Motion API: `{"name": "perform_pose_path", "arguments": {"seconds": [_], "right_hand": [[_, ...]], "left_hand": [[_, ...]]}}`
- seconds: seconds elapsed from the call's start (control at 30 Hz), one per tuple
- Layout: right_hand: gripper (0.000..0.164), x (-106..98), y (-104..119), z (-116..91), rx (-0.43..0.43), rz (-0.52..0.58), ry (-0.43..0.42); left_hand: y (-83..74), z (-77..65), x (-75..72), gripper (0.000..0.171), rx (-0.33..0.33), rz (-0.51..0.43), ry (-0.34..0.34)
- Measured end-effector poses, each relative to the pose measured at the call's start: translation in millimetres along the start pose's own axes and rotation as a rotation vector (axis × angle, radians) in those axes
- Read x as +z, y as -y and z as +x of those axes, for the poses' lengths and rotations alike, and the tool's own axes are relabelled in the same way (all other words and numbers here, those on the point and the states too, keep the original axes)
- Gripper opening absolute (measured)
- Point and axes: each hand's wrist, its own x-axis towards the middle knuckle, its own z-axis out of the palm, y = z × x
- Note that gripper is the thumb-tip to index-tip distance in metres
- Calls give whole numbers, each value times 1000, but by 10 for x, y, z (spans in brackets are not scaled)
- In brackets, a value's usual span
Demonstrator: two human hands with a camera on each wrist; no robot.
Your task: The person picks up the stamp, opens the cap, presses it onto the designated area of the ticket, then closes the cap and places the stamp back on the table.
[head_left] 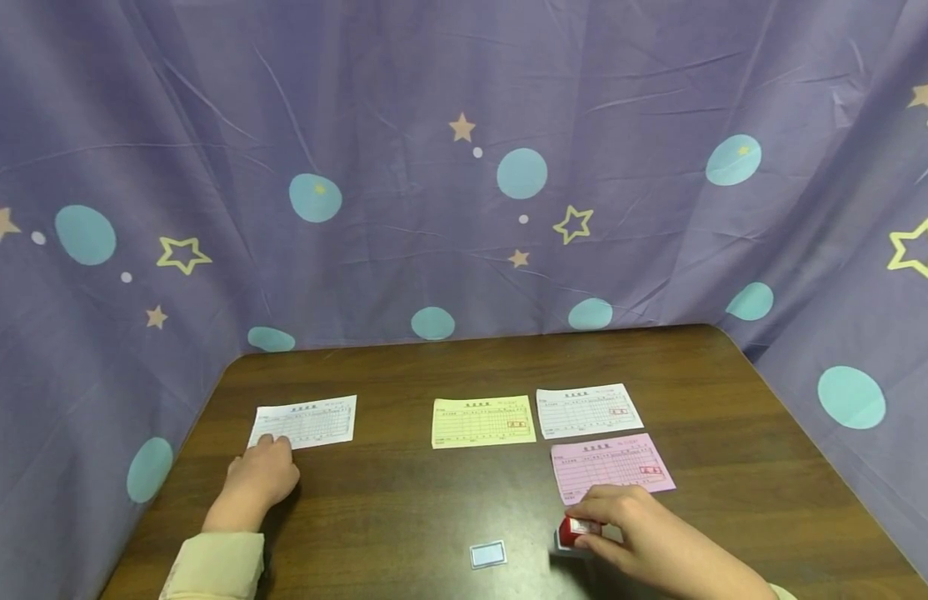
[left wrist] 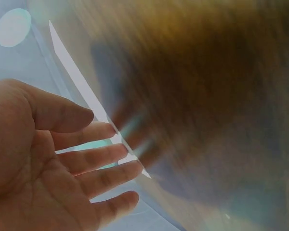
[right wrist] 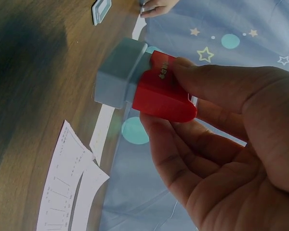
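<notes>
My right hand pinches a red-topped stamp with a grey-blue base, between thumb and fingers. In the right wrist view the stamp's red handle and its base show in full, low over the wooden table. Just beyond that hand lies a pink form slip bearing a red stamp mark. At the left, my left hand rests its fingertips on the near edge of a white form slip, where no red mark shows. In the left wrist view the left fingers are loosely extended along the slip's edge.
A yellow slip and a second white slip, both with red marks, lie at the middle and right of the table. A small light-blue rectangular piece lies near the front. Behind hangs a purple curtain.
</notes>
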Motion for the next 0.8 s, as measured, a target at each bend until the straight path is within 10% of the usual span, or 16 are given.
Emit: {"name": "perform_pose_path", "arguments": {"seconds": [0.8], "right_hand": [[20, 13, -7, -2, -8, -11, -7]], "left_hand": [[-408, -317, 80, 19, -12, 2, 41]]}}
